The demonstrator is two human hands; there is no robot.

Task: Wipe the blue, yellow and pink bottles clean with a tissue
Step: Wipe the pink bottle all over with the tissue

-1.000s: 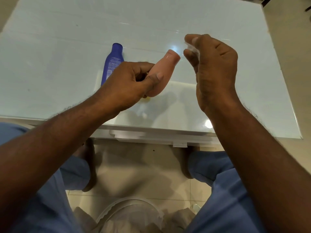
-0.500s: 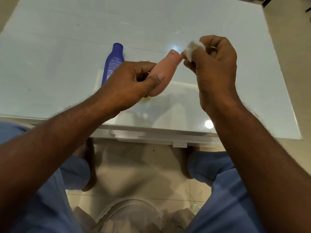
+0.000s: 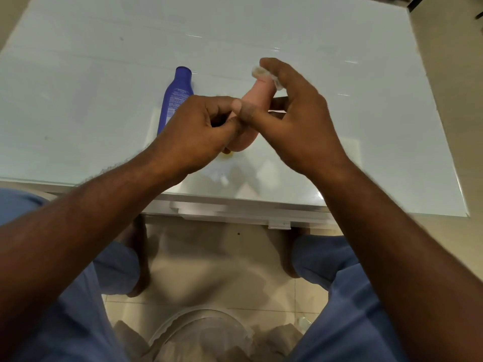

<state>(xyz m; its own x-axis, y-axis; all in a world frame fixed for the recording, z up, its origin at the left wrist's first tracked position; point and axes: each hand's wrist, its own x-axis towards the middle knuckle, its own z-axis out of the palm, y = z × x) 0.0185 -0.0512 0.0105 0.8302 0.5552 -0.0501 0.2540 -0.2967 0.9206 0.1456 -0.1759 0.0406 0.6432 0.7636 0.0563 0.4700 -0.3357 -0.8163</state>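
Left hand [image 3: 198, 131] grips pink bottle [image 3: 254, 99] base, above tabletop [image 3: 78, 87] centre. Right hand [image 3: 295, 113] pinches tissue [image 3: 257, 71] on cap. Rotate bottle, wipe down. Blue bottle [image 3: 175, 96] lying at 10 o'clock.

a glossy white glass-topped desk [image 3: 326, 142] carries a dark blue plastic bottle [image 3: 175, 96] lying on its side, cap pointing away; a small yellow object [image 3: 226, 152] shows beside it, mostly hidden.
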